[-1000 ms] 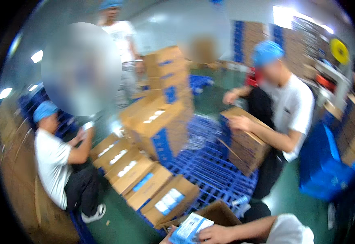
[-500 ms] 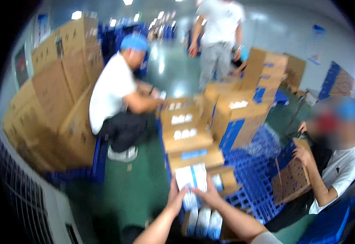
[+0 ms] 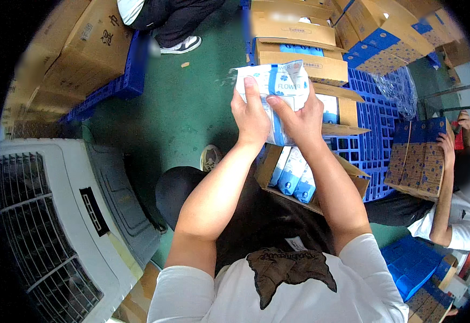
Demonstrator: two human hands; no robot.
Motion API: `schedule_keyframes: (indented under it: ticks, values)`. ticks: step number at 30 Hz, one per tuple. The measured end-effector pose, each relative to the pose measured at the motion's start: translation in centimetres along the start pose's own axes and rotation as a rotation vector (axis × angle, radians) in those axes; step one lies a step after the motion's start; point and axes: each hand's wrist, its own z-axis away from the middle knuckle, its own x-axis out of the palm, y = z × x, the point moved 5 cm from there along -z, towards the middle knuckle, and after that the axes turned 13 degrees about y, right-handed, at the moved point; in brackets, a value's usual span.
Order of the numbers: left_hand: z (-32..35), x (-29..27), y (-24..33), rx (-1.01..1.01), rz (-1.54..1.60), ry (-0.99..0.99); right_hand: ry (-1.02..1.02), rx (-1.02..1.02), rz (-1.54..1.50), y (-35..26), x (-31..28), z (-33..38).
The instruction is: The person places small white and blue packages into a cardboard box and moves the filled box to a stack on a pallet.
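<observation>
green floor point(image 3: 183, 116) below, left hand point(image 3: 252, 121) and right hand point(image 3: 306, 119) grip a packet point(image 3: 276, 85).

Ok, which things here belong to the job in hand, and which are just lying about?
Part of the job, it seems:
white-and-blue packet, held by left hand and right hand
open carton below the hands, with similar packets inside

Probably just lying about:
white machine with grille, at left
clear plastic wrap at upper right
small scrap on the green floor

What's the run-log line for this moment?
left hand: gripping blue-and-white soft pack | right hand: gripping same pack | nearby: open cardboard carton holding similar packs | co-worker's hand: on patterned carton
</observation>
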Motion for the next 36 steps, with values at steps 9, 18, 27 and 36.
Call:
schedule_keyframes:
  ticks: [9, 18, 27, 36]
  values:
    - [-0.6, -0.1, -2.6, -0.096, -0.113, 0.056, -0.077, 0.223, -0.021, 2.6, 0.8, -0.5]
    - [-2.1, -0.7, -4.3, -0.581, -0.048, -0.070, -0.127, 1.164, -0.971, 6.1, -2.2, -1.4]
    - [-9.3, 0.6, -19.2, -0.718, -0.227, -0.182, 0.549, 0.842, -1.245, 6.1, -29.6, 5.6]
    - [9.1, 15.1, -18.1, -0.523, -0.559, -0.864, 1.706, 0.354, -0.943, -4.7, -41.3, 38.7]
